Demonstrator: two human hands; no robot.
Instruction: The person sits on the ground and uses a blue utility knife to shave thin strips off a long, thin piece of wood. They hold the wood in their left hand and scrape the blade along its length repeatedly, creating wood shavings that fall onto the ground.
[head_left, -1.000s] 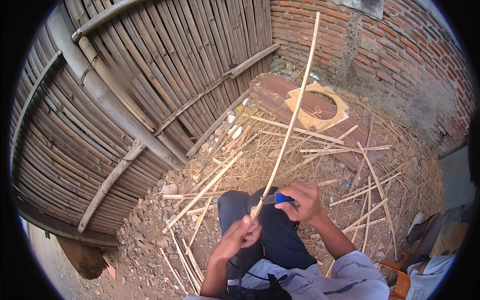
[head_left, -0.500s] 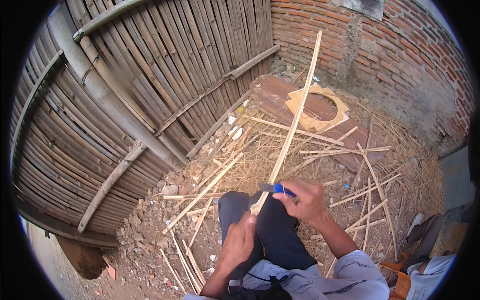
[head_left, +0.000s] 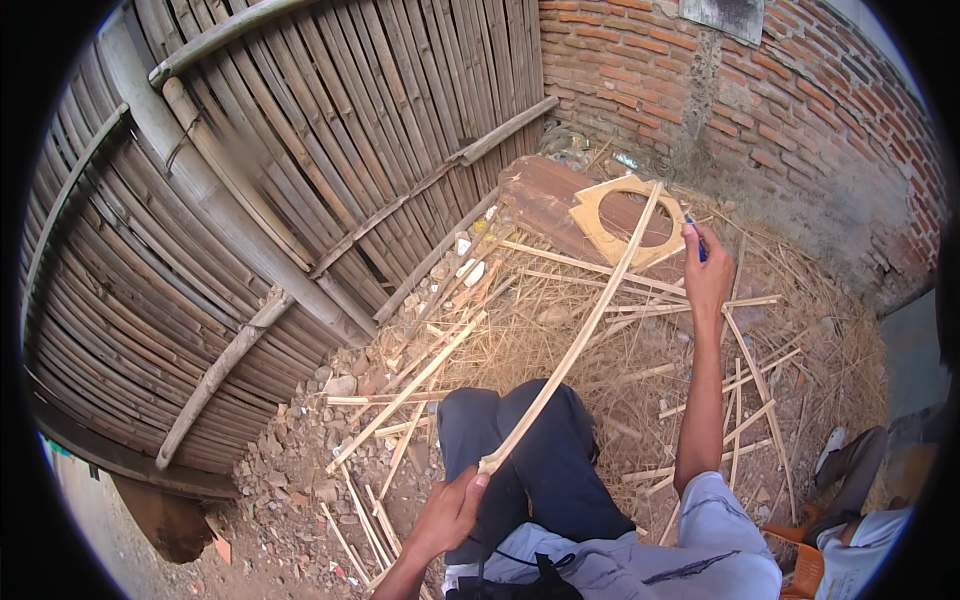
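Note:
A long pale bamboo strip (head_left: pixel 573 348) runs slantwise from above my lap to the far right. My left hand (head_left: pixel 450 515) grips its near end, where a thick joint shows. At the end of my outstretched right arm, my right hand (head_left: pixel 708 280) is closed around a blue-handled knife (head_left: pixel 702 252). The knife is close to the strip's far end, on its right side; whether the blade touches the strip I cannot tell. Behind the strip's far end lies a flat wooden piece (head_left: pixel 590 230) with a round hole and notched edges.
The holed piece rests on a brown board (head_left: pixel 540 200). Cut bamboo strips (head_left: pixel 755 385) and shavings (head_left: pixel 500 350) litter the ground. A bamboo-slat wall (head_left: pixel 380 130) stands left, a brick wall (head_left: pixel 620 60) behind. Another person (head_left: pixel 865 545) sits at lower right by an orange chair (head_left: pixel 800 555).
My right hand with the knife has moved from near my lap up to the strip's far end. The strip has tipped lower and to the right; my left hand has shifted slightly nearer.

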